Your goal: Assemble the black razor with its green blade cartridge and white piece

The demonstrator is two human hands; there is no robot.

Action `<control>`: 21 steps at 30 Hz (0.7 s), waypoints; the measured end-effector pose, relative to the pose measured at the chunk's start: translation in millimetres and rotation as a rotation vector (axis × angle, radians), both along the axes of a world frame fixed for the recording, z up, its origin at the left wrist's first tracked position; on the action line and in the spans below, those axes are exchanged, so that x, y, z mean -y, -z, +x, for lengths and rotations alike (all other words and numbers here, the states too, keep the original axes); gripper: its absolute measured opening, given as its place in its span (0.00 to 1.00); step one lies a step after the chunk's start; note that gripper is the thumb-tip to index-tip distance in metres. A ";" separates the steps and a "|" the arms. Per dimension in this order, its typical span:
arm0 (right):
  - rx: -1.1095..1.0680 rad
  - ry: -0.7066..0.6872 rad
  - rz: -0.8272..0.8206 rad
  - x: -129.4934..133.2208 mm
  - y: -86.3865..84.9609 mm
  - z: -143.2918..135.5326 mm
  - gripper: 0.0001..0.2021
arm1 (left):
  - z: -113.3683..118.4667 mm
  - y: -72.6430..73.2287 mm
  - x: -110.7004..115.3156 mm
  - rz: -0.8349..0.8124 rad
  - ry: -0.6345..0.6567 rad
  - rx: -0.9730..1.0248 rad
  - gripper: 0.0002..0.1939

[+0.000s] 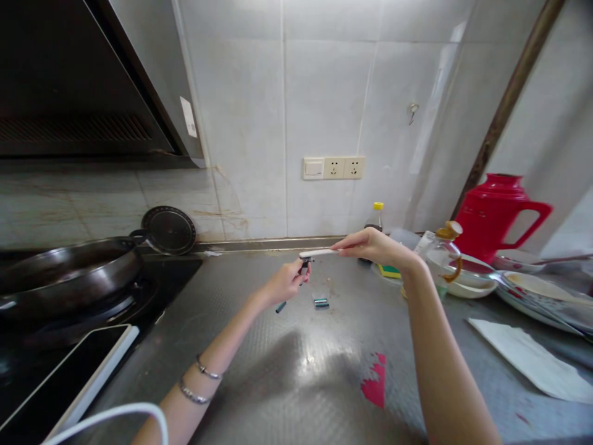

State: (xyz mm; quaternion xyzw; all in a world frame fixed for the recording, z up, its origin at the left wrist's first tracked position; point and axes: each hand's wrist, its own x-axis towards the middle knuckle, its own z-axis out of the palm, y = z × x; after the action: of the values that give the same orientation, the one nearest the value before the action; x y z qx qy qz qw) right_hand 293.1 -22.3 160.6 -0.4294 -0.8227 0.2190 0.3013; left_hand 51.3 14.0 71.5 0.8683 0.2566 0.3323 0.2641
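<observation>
Left hand [286, 282] clamped on dark tool [304, 266], right hand [373, 246] pinching white stick [317, 253] — keep both steady, short of the counter [287, 402]'s back edge!

Pale light seems to fall from above, brightest at the top of the tiled wall [250, 123], whose gloss carries white streaks, while the range hood [60, 74] sinks into near-black. The metal counter [269, 402] catches a sharp glare between soft-edged shadows. Wide-angle stretching slants the outer edges, and fine detail looks smeared.
</observation>
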 end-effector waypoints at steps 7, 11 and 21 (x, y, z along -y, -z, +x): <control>0.011 -0.019 0.003 -0.5 -0.1 -1.4 0.16 | -1.3 1.6 -3.1 0.017 -0.013 -0.013 0.05; 0.025 0.021 0.018 -0.5 -0.3 -1.5 0.15 | -3.0 2.6 -5.1 0.030 -0.011 -0.009 0.06; 0.015 0.041 0.006 -4.5 2.5 1.9 0.16 | -3.1 -1.5 -2.5 0.046 -0.006 -0.002 0.06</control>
State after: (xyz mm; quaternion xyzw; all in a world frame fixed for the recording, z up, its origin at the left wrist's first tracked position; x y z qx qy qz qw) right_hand 294.9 -17.8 158.2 -0.4469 -0.8167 0.2069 0.3007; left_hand 48.2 16.5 72.9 0.8737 0.2516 0.3381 0.2428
